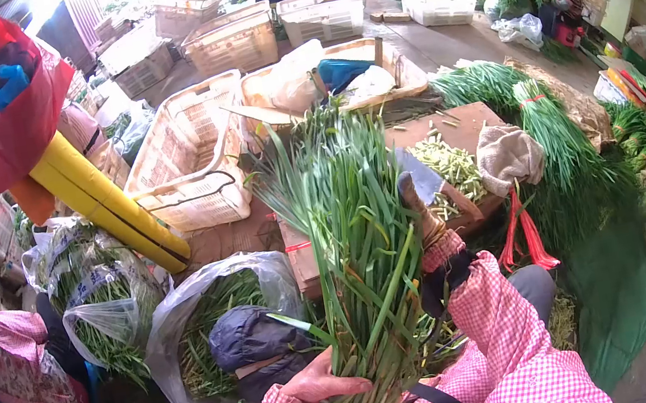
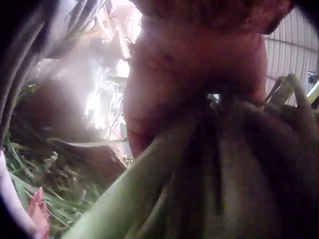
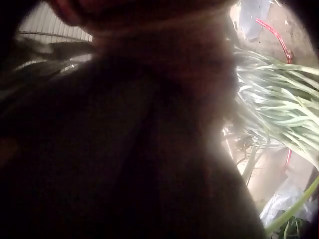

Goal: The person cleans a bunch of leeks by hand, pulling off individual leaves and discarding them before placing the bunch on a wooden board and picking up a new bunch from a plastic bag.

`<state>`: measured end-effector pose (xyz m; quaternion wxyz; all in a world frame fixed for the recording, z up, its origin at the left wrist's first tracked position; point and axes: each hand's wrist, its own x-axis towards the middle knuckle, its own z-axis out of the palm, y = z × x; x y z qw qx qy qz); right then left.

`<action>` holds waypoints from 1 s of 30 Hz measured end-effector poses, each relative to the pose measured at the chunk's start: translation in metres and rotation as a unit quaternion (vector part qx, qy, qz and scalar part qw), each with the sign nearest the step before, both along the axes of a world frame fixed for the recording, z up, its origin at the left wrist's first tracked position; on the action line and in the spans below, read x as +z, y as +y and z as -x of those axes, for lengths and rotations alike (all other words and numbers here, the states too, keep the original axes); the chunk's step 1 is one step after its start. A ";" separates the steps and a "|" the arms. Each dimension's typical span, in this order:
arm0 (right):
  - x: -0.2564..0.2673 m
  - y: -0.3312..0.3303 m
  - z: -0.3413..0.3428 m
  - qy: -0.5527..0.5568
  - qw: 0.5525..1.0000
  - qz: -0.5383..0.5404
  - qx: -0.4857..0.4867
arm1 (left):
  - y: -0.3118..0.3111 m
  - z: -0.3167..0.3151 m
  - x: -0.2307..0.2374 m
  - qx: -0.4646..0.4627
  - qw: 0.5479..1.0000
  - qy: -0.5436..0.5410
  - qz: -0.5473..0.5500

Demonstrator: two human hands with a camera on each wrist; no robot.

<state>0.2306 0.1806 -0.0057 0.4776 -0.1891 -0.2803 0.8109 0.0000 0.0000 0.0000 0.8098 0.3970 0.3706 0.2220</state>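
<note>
A large bunch of long, flat-leaved green stalks [image 1: 352, 222] stands upright, leaves fanned out at the top. Low on its stems, my left hand [image 1: 327, 376] grips it, thumb across the front. The left wrist view shows the stems [image 2: 149, 194] running out from under that hand. My right hand [image 1: 427, 222] lies against the bunch's right side with one digit pointing up; leaves hide its other fingers, and the right wrist view is too dark to tell whether they curl. Beyond it, a cleaver [image 1: 419, 175] rests on a board [image 1: 406, 136] beside short cut stalk pieces [image 1: 454, 167].
A cloth [image 1: 508, 156] and red ties [image 1: 520, 232] lie at the board's right. Further right are tied green bundles [image 1: 554, 129]. Bags of greens [image 1: 161, 331] stand at left, near a yellow post [image 1: 105, 199]. Plastic crates [image 1: 194, 197] and several people are behind.
</note>
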 end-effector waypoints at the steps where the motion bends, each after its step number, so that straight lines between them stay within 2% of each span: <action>1: -0.002 0.002 -0.004 -0.011 1.000 0.004 0.000 | -0.001 0.000 -0.002 -0.018 1.000 0.009 -0.021; 2: -0.004 0.004 -0.007 -0.023 1.000 0.006 0.001 | 0.000 0.000 -0.002 -0.035 0.998 0.018 -0.043; 3: 0.002 0.006 0.004 0.039 0.999 -0.036 0.006 | 0.006 0.008 0.012 -0.052 0.995 0.063 -0.058; 5: 0.033 -0.004 0.002 0.081 0.992 -0.098 0.019 | 0.007 -0.006 0.021 -0.082 0.992 0.072 -0.069; 6: 0.046 -0.008 -0.005 0.080 0.991 -0.101 0.043 | 0.008 -0.012 0.013 -0.095 0.993 0.070 -0.016; 9: 0.085 -0.023 -0.014 0.076 0.986 -0.120 0.086 | 0.023 -0.011 0.016 -0.191 0.977 0.062 -0.069; 10: 0.100 -0.029 -0.018 0.056 0.986 -0.132 0.084 | 0.031 -0.008 0.026 -0.188 0.982 0.015 -0.008; 11: 0.110 -0.033 -0.020 0.037 0.986 -0.142 0.081 | 0.044 -0.006 0.038 -0.186 0.982 -0.012 -0.019; 12: 0.114 -0.034 -0.020 0.066 0.985 -0.136 0.079 | 0.057 -0.006 0.048 -0.184 0.982 -0.042 -0.025; 13: 0.116 -0.032 -0.022 0.015 0.985 -0.161 0.065 | 0.073 -0.003 0.039 -0.160 0.986 -0.040 -0.028; 14: 0.118 -0.027 -0.025 -0.038 0.981 -0.185 0.052 | 0.080 -0.018 0.061 -0.102 0.991 -0.075 -0.054; 15: 0.131 -0.034 -0.025 -0.082 0.960 -0.263 0.040 | 0.091 -0.023 0.071 -0.062 0.988 -0.003 -0.142; 17: 0.157 -0.048 -0.025 -0.163 0.898 -0.408 -0.007 | 0.092 -0.059 0.116 0.034 0.979 -0.125 -0.155; 20: 0.191 -0.064 -0.015 -0.147 0.905 -0.399 -0.023 | 0.097 -0.057 0.106 0.125 0.967 -0.153 -0.159; 23: 0.196 -0.073 -0.014 -0.149 0.906 -0.394 -0.046 | 0.084 -0.068 0.135 0.167 0.936 -0.165 -0.263; 28: 0.178 -0.084 -0.018 -0.199 0.887 -0.399 -0.115 | 0.082 -0.076 0.137 0.147 0.931 -0.148 -0.301; 30: 0.170 -0.088 -0.019 -0.138 0.929 -0.335 -0.071 | 0.085 -0.088 0.130 0.077 0.884 -0.059 -0.458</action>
